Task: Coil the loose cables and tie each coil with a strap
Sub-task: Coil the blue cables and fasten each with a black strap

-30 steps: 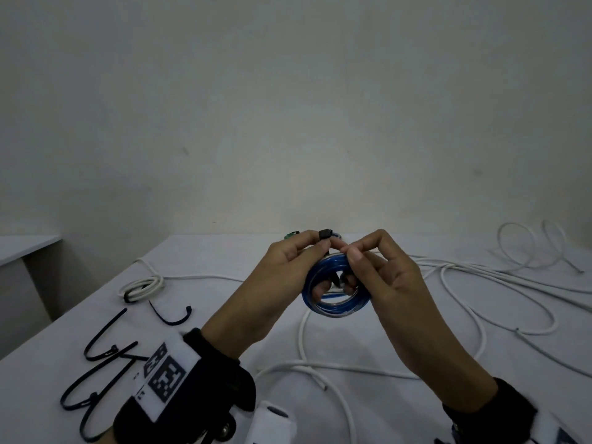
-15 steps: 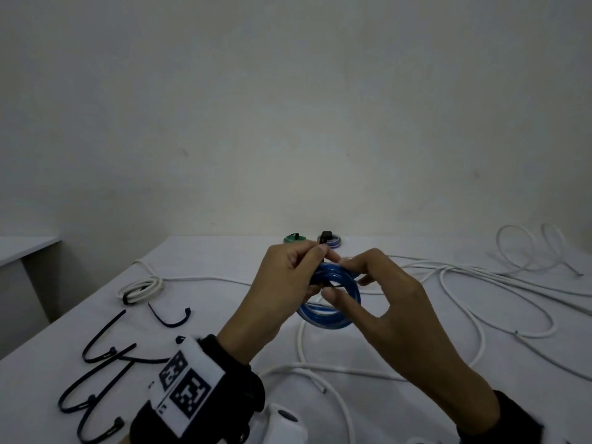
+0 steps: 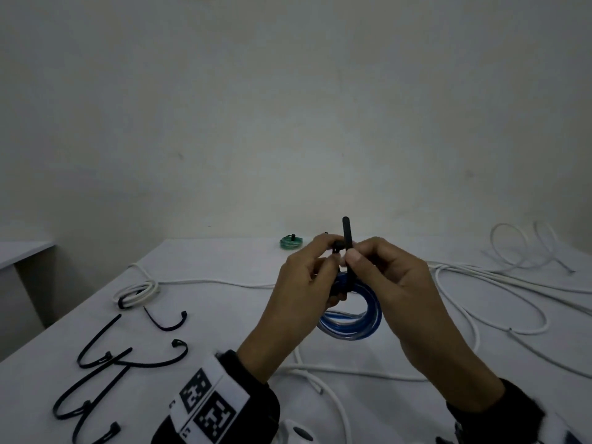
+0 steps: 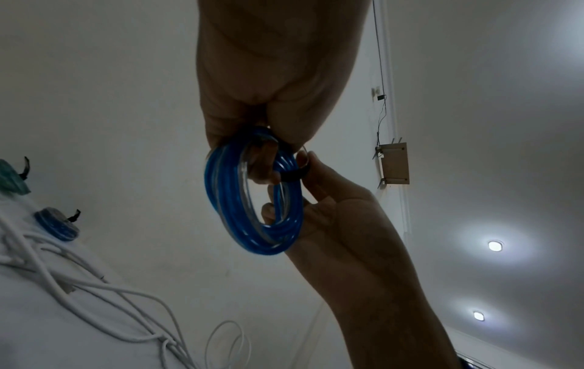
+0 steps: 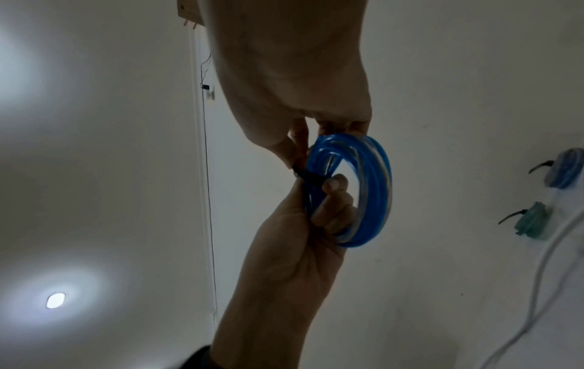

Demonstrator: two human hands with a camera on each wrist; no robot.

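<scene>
I hold a blue cable coil [image 3: 363, 325] upright above the table between both hands. My left hand [image 3: 333, 256] has its fingers curled through the coil [image 5: 374, 189] and pinches the strap's head at the top. A black strap [image 3: 347, 233] wraps the coil's bundle [image 4: 292, 174], and its tail stands straight up above my fingers. My right hand [image 3: 350, 257] pinches that strap just below the tail. In the right wrist view the strap [image 5: 308, 177] crosses the coil beside the left thumb.
A tied green coil [image 3: 291, 242] and a tied blue coil [image 4: 57, 227] lie at the table's far edge. A white tied coil [image 3: 137, 291] and several loose black straps [image 3: 105, 357] lie at the left. Long loose white cable [image 3: 480, 293] sprawls over the right side.
The strap's tail now sticks up above the fingers where none showed before. My right hand has shifted from the coil's rim to pinch the strap at the top, and the coil hangs lower.
</scene>
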